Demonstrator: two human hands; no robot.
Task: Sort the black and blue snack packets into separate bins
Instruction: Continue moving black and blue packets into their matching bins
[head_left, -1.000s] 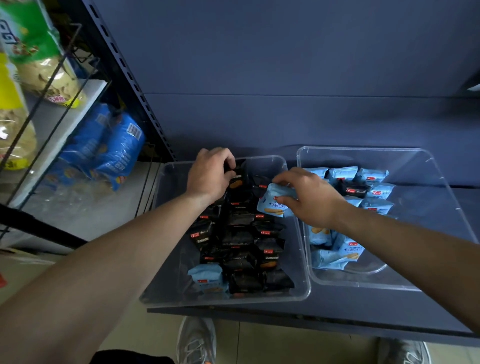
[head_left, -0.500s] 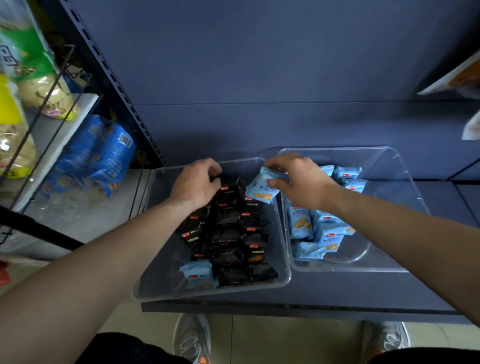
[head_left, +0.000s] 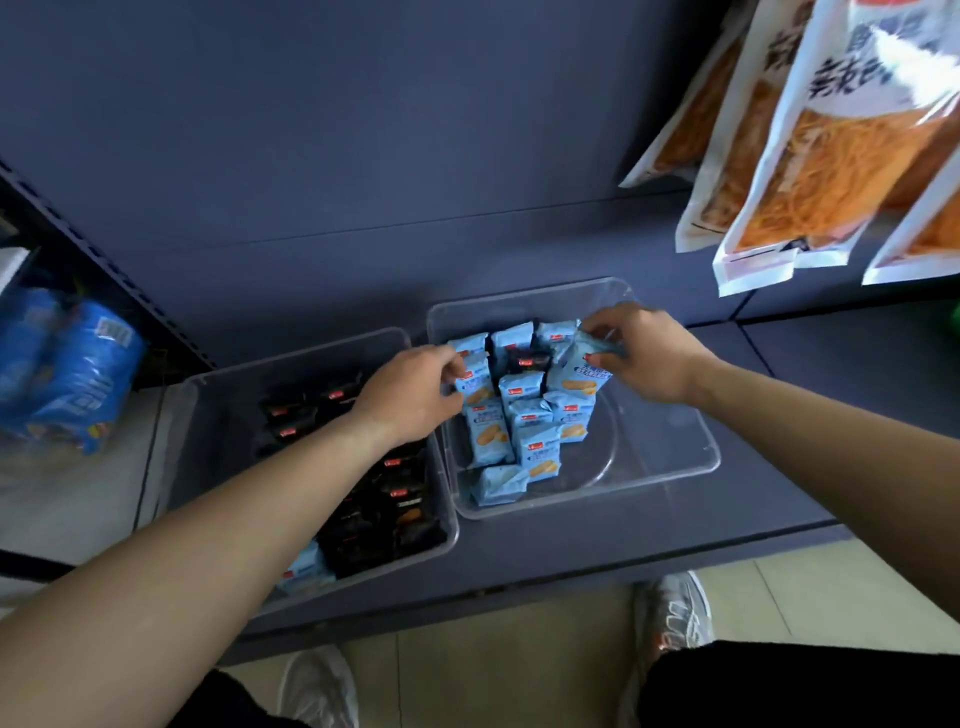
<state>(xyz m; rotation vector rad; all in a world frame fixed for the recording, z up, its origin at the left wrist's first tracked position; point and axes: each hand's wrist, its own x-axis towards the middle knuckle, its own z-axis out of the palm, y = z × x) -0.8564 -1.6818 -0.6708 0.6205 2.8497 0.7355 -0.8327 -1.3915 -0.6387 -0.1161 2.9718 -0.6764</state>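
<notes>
Two clear plastic bins stand side by side on a dark shelf. The left bin (head_left: 171, 452) holds several black packets (head_left: 387, 512) and one blue packet (head_left: 304, 569) at its near end. The right bin (head_left: 691, 441) holds several blue packets (head_left: 485, 434) and one black packet (head_left: 527, 359) near the back. My right hand (head_left: 647, 356) pinches the top of a blue packet (head_left: 579, 376) over the right bin's back. My left hand (head_left: 413, 392) reaches across the bins' shared edge, fingertips on a blue packet (head_left: 475, 382) at the right bin's left side.
Large orange-and-white snack bags (head_left: 810, 156) hang at the upper right, above the right bin. Blue packs (head_left: 72, 374) lie on a white shelf to the left behind a dark upright. The shelf's front edge and my shoes (head_left: 675, 613) are below.
My right hand carried the blue packet from over the left bin across into the right bin. My left hand left the black packets and moved right to the right bin's edge. The view shifted right.
</notes>
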